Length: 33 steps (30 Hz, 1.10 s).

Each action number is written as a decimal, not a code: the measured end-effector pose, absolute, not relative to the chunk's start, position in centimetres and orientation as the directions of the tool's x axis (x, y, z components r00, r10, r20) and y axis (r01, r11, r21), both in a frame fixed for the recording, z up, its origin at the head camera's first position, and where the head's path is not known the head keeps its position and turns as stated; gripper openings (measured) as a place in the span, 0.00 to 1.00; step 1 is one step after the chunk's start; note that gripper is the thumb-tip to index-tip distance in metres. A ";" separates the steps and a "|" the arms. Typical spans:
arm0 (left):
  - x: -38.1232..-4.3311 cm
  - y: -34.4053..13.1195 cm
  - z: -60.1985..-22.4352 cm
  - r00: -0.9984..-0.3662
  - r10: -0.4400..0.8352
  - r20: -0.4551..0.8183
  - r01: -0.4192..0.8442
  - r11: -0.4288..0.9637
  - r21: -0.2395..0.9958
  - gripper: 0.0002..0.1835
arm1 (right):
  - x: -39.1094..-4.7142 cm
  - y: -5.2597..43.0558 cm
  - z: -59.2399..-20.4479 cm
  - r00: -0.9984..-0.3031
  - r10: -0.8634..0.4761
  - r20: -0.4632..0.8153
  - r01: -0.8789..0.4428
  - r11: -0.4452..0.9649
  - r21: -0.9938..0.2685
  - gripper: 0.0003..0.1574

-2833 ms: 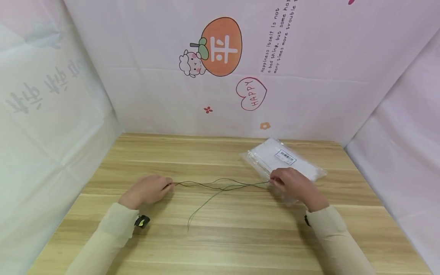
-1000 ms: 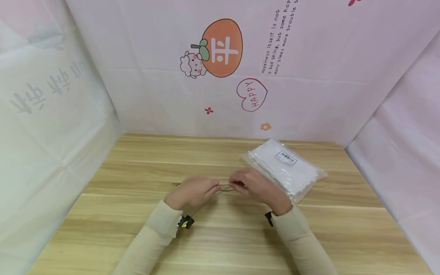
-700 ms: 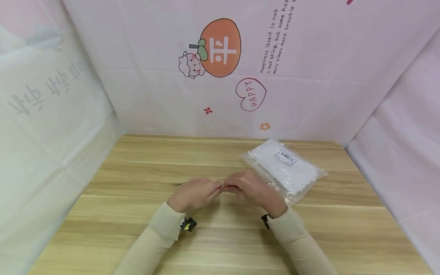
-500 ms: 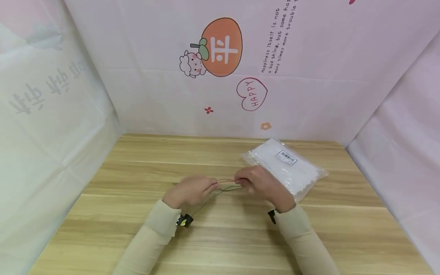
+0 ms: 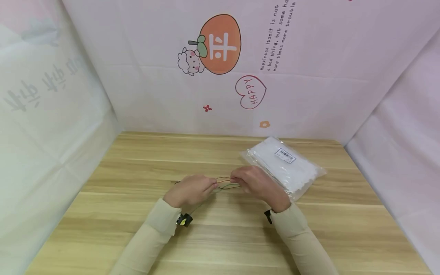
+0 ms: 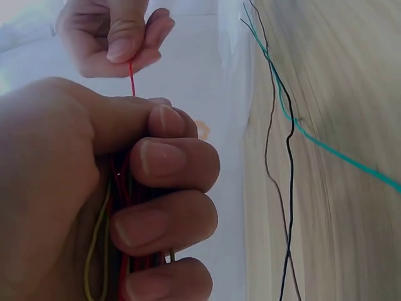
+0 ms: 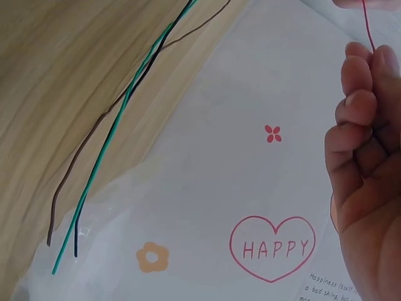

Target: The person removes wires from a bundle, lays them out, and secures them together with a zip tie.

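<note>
mid-frame, the left hand (image 5: 189, 190) grips bundled wires (image 6: 120, 180); the right hand (image 5: 260, 186) pinches one red wire (image 6: 132, 80), seemingly singling it out.

Cloth (image 5: 154, 95): "HAPPY" in heart (image 5: 251, 92); "平" on orange fruit (image 5: 220, 44); "Happiness itself is not"

Passing room over near tabletop (image 5: 223, 244), plastic bag (image 5: 287, 168) obstructing beyond right fingers (image 5: 238, 174); wires (image 6: 292, 188) passing underneath

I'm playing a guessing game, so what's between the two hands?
A thin red wire stretches from the left hand to the right hand; the left wrist view shows it.
</note>
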State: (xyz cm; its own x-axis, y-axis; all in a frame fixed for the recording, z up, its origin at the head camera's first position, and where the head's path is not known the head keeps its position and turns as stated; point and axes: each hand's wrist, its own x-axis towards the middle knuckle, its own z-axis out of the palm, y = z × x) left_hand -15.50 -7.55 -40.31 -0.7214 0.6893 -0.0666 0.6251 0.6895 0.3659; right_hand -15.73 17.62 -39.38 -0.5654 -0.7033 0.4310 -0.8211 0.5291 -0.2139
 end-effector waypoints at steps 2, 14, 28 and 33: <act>-15.5 -8.0 -40.5 -0.713 0.698 -0.060 0.633 0.679 0.371 0.18 | -15.8 17.9 -39.7 -0.562 -0.706 0.431 -0.821 0.540 -0.186 0.06; -15.0 -12.1 -40.5 -0.701 0.710 -0.072 0.629 0.663 0.406 0.20 | -16.2 21.2 -40.4 -0.552 -0.702 0.451 -0.812 0.575 -0.099 0.17; -15.6 -16.2 -40.5 -0.742 0.665 -0.080 0.588 0.704 0.399 0.22 | -16.3 25.6 -40.5 -0.617 -0.659 0.431 -0.761 0.638 -0.115 0.24; -15.4 -16.7 -40.8 -0.752 0.654 -0.081 0.581 0.716 0.386 0.22 | -16.2 25.9 -40.5 -0.647 -0.651 0.397 -0.741 0.658 -0.130 0.23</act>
State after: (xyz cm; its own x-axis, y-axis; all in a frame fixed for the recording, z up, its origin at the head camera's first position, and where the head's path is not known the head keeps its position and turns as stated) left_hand -15.40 -16.72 -40.83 -0.7522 0.6539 -0.0815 0.5810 0.7165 0.3860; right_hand -16.21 25.90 -40.54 -0.6475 -0.6506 0.3968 -0.7414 0.6583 -0.1302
